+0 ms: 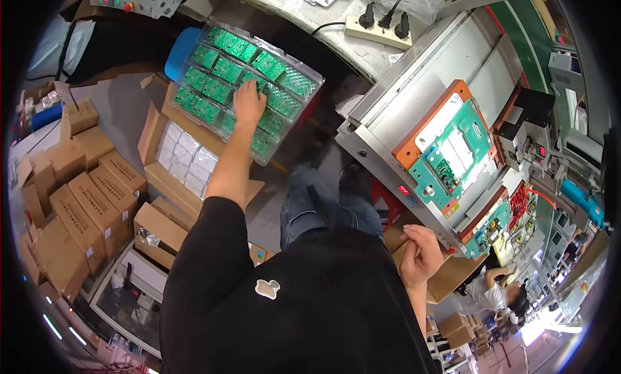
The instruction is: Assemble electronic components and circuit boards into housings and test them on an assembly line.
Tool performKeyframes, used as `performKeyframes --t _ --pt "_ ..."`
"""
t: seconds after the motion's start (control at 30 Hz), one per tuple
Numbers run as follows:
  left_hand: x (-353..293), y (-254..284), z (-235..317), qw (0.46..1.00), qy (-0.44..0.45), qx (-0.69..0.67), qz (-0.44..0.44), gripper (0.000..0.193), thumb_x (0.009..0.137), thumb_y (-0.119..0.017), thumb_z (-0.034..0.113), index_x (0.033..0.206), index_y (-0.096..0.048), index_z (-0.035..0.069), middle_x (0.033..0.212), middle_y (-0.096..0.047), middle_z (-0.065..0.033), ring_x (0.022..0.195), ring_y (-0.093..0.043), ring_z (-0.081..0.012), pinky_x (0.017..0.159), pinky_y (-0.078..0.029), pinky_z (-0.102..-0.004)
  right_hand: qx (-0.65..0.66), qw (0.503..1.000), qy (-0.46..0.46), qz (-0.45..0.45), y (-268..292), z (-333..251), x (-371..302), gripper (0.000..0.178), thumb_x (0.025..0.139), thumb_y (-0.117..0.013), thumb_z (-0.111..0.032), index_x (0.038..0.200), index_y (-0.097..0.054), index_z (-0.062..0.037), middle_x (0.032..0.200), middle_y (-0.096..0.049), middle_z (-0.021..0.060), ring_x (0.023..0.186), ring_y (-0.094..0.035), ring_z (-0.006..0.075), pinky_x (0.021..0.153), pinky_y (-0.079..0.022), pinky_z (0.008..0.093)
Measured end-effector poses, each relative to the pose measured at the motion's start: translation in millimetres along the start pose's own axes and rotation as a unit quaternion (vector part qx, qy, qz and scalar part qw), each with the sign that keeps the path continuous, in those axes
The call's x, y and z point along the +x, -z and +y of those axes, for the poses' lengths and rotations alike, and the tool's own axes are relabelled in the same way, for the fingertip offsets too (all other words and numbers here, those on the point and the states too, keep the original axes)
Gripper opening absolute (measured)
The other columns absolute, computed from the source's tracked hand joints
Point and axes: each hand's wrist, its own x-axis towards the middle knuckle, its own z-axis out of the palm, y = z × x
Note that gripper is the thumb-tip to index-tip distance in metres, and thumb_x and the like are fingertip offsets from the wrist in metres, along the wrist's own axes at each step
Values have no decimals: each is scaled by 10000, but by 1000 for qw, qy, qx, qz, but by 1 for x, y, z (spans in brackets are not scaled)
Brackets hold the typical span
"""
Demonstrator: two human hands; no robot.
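Observation:
My left hand (248,105) reaches over a clear plastic tray (264,155) that holds rows of green circuit boards. Its bent fingers close on one circuit board (253,80) in the right half of the tray; the fingertips are partly hidden. More boards (196,107) fill the compartments to the left, while some compartments on the right show bare patterned plastic. My right hand (419,254) hangs beside the machine's front edge, fingers curled in with nothing visible in them. An orange-framed teal fixture (456,151) with a green circuit board (444,174) in it lies on the machine.
Under the tray stands an open carton (154,131) of white wrapped packs. Stacked cartons (97,206) fill the left side. A power strip (378,32) with black plugs lies on the far bench. A second teal fixture (482,235) sits at the machine's near right. Another person (486,291) works at lower right.

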Motion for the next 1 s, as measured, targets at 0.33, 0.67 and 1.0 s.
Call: performKeyframes --t 0.33,0.67,1.0 --pt "17 139 50 729 72 -631 -256 259 974 -547 172 1036 -680 -42 880 -691 -48 804 -638 -109 681 -506 -257 37 996 80 -14 -8 -40 63 256 796 -593 154 987 -686 13 991 -674 149 827 -653 221 741 -521 291" --pt "-27 243 280 543 -250 -446 -666 365 994 -538 302 1118 -658 -20 981 -675 -61 930 -595 -102 814 -494 -280 14 965 116 -234 18 -59 93 504 789 -727 -17 1277 -607 -64 1174 -573 105 1022 -569 281 881 -462 367" --pt "8 206 280 812 -383 -388 -209 336 888 -667 139 1212 -604 74 1073 -638 -42 961 -597 -136 767 -471 -282 -33 999 -7 3 -22 46 101 393 815 -714 -19 1191 -599 -22 1109 -569 102 915 -601 244 770 -500 317"
